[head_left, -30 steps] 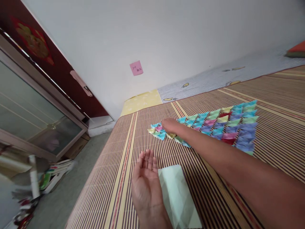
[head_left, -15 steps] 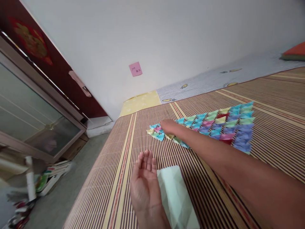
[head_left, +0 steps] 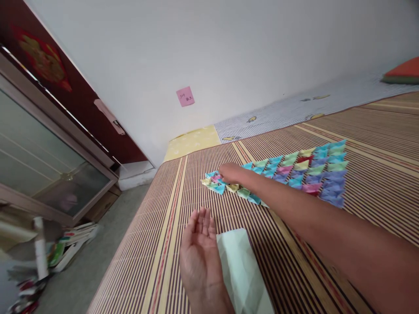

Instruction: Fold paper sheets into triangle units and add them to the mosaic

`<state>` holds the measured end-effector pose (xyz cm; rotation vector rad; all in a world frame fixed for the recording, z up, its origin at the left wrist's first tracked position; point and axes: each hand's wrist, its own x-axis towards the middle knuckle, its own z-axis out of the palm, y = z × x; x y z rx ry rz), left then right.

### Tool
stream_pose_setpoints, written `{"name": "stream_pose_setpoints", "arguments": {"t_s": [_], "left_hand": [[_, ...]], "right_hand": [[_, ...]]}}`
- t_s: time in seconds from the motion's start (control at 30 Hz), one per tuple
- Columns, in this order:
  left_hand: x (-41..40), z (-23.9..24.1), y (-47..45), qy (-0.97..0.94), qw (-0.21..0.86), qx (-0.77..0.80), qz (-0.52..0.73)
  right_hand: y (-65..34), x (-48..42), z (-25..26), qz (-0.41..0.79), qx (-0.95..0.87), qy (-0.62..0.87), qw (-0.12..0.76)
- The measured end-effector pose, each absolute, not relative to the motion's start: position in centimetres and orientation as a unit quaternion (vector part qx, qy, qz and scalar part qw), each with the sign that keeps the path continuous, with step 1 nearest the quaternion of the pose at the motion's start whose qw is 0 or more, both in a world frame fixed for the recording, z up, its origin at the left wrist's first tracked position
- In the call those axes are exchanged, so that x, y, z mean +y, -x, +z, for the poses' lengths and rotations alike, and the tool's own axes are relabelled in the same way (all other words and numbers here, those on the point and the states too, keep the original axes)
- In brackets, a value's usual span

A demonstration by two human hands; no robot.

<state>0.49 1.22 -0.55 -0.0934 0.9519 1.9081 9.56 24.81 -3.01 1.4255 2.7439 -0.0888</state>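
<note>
My right hand (head_left: 229, 173) reaches across to the left end of the rows of small folded paper boats (head_left: 284, 170). Its fingers curl down among blue, pink and yellow boats (head_left: 214, 183), and the hand hides what they hold, if anything. Blue, green, yellow, pink, red and purple boats lie in close slanting rows, partly covered by my right forearm. Palm up, my left hand (head_left: 201, 248) is open with nothing in it, its fingers loosely bent. Right beside it lies a pale green box-like pack (head_left: 242, 266) with a diamond pattern.
A striped mat (head_left: 140, 261) covers the bed. Behind it run a yellow cloth (head_left: 193, 141) and a checked cloth (head_left: 271, 114) along the wall. A pink note (head_left: 185, 96) is stuck on the wall. To the left are a glazed door (head_left: 55, 157) and floor clutter (head_left: 70, 244).
The view has shifted very slightly. My right hand stays over the left-end boats, its forearm a little lower around the middle. My left hand remains palm up.
</note>
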Motion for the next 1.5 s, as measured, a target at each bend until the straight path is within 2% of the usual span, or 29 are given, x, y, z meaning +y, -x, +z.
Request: {"name": "stream_pose_setpoints", "arguments": {"t_s": [0.23,0.7,1.13,1.5], "left_hand": [[1.2,-0.7,-0.4,0.042,0.480,0.389,0.785],[1.3,-0.8,-0.4,0.035,0.474,0.402,0.783],[1.3,-0.7,-0.3,0.042,0.480,0.389,0.785],[1.3,-0.6,-0.7,0.039,0.471,0.409,0.781]], "right_hand": [[-8.7,24.8,-4.5,-0.022,0.888,-0.458,0.018],[-8.4,24.5,-4.2,-0.037,0.880,-0.473,0.018],[-12.7,25.3,-1.3,-0.071,0.863,-0.499,0.023],[-13.3,25.4,-3.6,-0.066,0.856,-0.510,0.049]]}}
